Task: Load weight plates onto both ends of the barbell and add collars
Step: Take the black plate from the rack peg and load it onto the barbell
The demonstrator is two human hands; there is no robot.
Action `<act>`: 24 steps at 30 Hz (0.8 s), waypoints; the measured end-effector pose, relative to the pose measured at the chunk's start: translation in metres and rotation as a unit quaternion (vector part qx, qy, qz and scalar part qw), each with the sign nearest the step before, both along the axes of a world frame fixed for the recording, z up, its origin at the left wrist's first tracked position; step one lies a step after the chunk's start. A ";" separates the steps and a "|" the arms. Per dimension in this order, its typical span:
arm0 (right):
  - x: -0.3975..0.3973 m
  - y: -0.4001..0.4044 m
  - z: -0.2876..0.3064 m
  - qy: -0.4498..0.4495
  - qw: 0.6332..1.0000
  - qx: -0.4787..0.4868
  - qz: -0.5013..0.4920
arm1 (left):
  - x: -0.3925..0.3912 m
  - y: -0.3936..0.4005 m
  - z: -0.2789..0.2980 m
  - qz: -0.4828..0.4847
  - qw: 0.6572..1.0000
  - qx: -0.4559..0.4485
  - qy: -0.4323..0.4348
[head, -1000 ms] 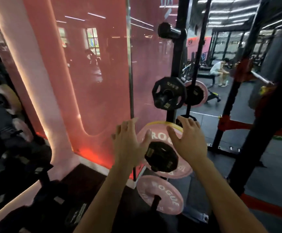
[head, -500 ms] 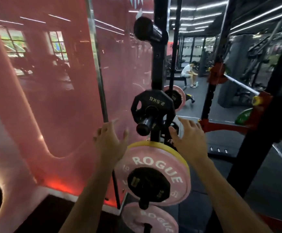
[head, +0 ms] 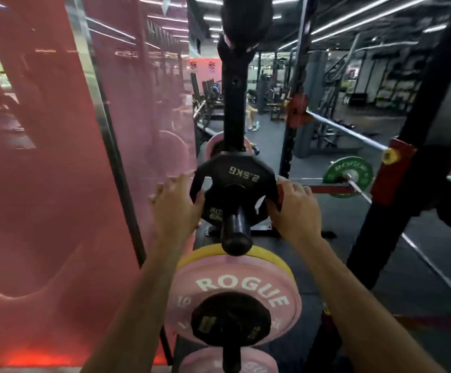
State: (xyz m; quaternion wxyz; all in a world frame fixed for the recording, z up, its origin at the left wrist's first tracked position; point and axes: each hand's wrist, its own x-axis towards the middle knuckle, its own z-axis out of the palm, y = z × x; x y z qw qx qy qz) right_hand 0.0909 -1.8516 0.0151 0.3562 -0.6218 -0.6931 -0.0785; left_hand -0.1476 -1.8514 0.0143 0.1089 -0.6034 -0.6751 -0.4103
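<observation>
With your left hand (head: 174, 208) spread at one edge of the black 2.5 kg plate (head: 236, 185) and your right hand (head: 294, 208) curled around the opposite edge, you are only at the fetching stage, since that plate sits on its storage peg (head: 236, 227) above the pink Rogue plate (head: 233, 297). Off to your right the barbell (head: 345, 129) rests in the rack and carries a green plate (head: 348, 175) on its near end. By my reading, more plates and both collars are left; no collar shows.
</observation>
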 end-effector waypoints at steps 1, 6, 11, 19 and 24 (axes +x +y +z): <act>-0.002 0.002 -0.001 -0.003 1.000 0.001 -0.006 | -0.001 0.006 -0.001 -0.003 1.000 -0.003 0.010; -0.013 0.009 -0.001 0.020 0.999 -0.011 -0.026 | -0.005 0.023 0.000 -0.038 0.999 -0.008 0.011; -0.024 0.001 0.006 0.106 0.993 -0.031 -0.035 | -0.005 0.024 -0.005 -0.103 0.992 0.012 -0.067; -0.023 -0.041 -0.002 0.147 0.987 0.058 -0.023 | -0.013 -0.027 -0.020 -0.112 0.988 0.043 -0.101; -0.017 -0.083 0.000 0.105 0.989 0.098 -0.031 | -0.013 -0.067 -0.016 -0.118 0.979 0.074 -0.146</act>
